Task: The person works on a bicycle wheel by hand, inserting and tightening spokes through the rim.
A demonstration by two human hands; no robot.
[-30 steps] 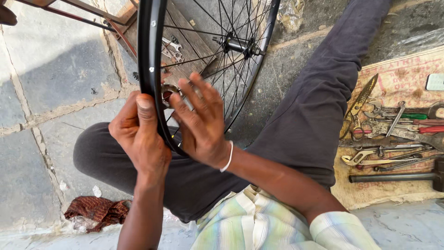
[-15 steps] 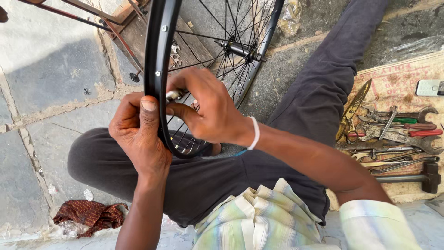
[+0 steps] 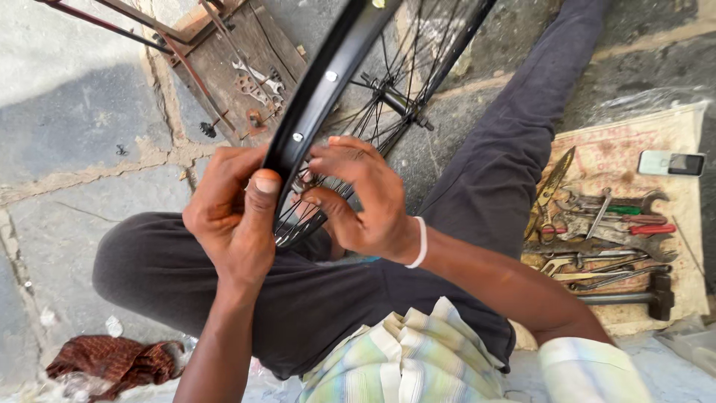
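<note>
The wheel has tilted right since a moment ago, its rim now slanting between the hands. The left hand stays clamped on the rim, thumb on top. The right hand, just beside it, has its fingers pinched together among the spokes.

Left hand clenched, thumb up, right hand fingers curled, pinching

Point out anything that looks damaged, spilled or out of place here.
Nothing looks damaged. The left hand grips the black wheel rim; the right hand works at the spokes. Tools lie jumbled on a mat, and a rag lies crumpled on the ground.
</note>
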